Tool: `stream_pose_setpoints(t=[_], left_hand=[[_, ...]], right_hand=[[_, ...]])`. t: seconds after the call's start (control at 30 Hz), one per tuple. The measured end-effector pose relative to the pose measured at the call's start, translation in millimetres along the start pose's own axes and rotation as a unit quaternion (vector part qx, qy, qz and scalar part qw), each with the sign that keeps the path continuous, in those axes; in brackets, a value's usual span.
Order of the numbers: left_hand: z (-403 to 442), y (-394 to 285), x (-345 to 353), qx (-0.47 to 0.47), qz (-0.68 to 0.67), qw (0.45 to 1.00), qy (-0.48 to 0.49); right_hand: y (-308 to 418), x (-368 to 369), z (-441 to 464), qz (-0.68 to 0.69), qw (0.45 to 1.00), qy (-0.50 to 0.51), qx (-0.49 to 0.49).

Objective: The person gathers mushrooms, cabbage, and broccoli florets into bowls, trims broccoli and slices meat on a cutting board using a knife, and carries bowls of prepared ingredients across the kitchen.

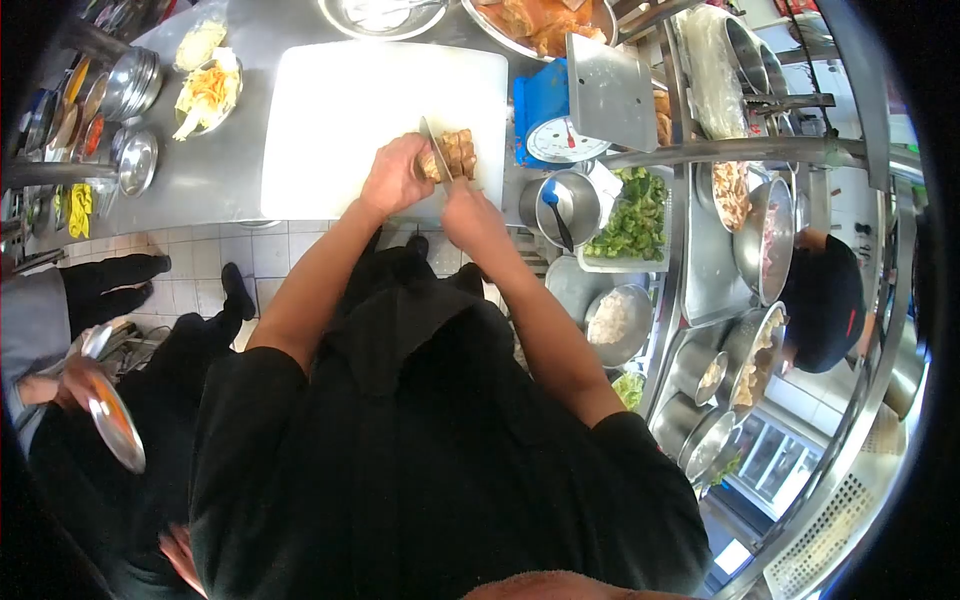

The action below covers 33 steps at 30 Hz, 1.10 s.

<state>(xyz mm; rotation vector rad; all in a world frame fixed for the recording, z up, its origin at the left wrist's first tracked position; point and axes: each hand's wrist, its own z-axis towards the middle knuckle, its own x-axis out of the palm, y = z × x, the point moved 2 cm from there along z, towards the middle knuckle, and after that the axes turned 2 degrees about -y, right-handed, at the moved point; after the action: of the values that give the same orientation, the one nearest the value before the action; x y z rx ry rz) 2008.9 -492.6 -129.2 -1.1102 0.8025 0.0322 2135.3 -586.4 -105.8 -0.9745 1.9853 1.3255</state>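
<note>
On the large white cutting board (370, 110) lies brown cooked meat (459, 153), cut into chunks at its right side. My right hand (470, 212) grips a knife (436, 148), whose blade points away from me and stands against the meat. With fingers curled, my left hand (396, 172) holds the meat's left part, just left of the blade. The knife's handle is mostly hidden in my right hand.
Right of the board stand a blue scale (540, 115), a metal pot (578, 205) and a tub of chopped greens (630, 215). A bowl of large meat pieces (540, 25) is behind. At left, other people stand close, one holding a plate (117, 425).
</note>
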Motion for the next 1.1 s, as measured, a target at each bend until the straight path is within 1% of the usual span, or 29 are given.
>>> stream_pose_setpoints(t=[0.1,0.17,0.2,0.3,0.4,0.5,0.6,0.67,0.7,0.77,0.8,0.83,0.87,0.9,0.97,1.03,1.1], left_hand=[[-5,3,2,0.011,0.003,1.0,-0.012],[-6,6,5,0.02,-0.018,0.999,-0.028],[-6,5,5,0.015,-0.015,1.0,-0.02],[-3,1,0,0.01,-0.009,1.0,-0.012],[-2,5,3,0.018,-0.024,0.999,-0.019],[-5,7,0,0.022,-0.031,0.999,-0.026],[-6,10,-2,0.037,-0.035,0.999,-0.017],[-9,11,-6,0.039,-0.044,0.998,-0.019],[-11,16,-5,0.044,-0.044,0.998,-0.008],[-9,25,-1,0.06,-0.047,0.997,0.015],[-7,21,-2,0.078,-0.029,0.997,0.006],[-7,12,-3,0.096,-0.012,0.995,-0.003],[-4,4,-3,0.114,0.005,0.993,-0.012],[3,-7,-1,0.141,0.033,0.989,0.003],[20,-25,5,0.195,0.088,0.976,0.033],[29,-15,22,0.174,0.15,0.967,0.113],[34,-11,31,0.145,0.19,0.955,0.177]], right_hand=[[7,-11,-38,-0.008,0.998,0.031,0.062],[5,1,-28,0.034,0.998,-0.019,0.043],[1,11,-23,0.056,0.997,-0.045,0.036],[-18,38,-5,0.032,0.997,-0.047,0.054],[11,-7,-28,0.096,0.991,-0.045,0.079],[-31,27,-56,-0.015,0.999,-0.033,-0.001],[-22,14,-85,-0.011,0.99,0.023,0.138],[-51,21,-103,0.036,0.991,-0.11,0.061],[-59,25,-110,0.06,0.982,-0.176,0.025],[-33,-8,-110,0.066,0.978,-0.145,0.137],[-26,-23,-107,0.07,0.97,-0.13,0.193],[-36,-17,-94,0.034,0.967,-0.148,0.203],[-49,-8,-79,0.03,0.965,-0.152,0.211],[-61,1,-63,0.026,0.963,-0.155,0.22],[-52,-6,-40,0.035,0.958,-0.16,0.237],[-14,-40,-24,0.06,0.95,-0.166,0.258],[-38,-10,4,0.07,0.947,-0.194,0.246]])
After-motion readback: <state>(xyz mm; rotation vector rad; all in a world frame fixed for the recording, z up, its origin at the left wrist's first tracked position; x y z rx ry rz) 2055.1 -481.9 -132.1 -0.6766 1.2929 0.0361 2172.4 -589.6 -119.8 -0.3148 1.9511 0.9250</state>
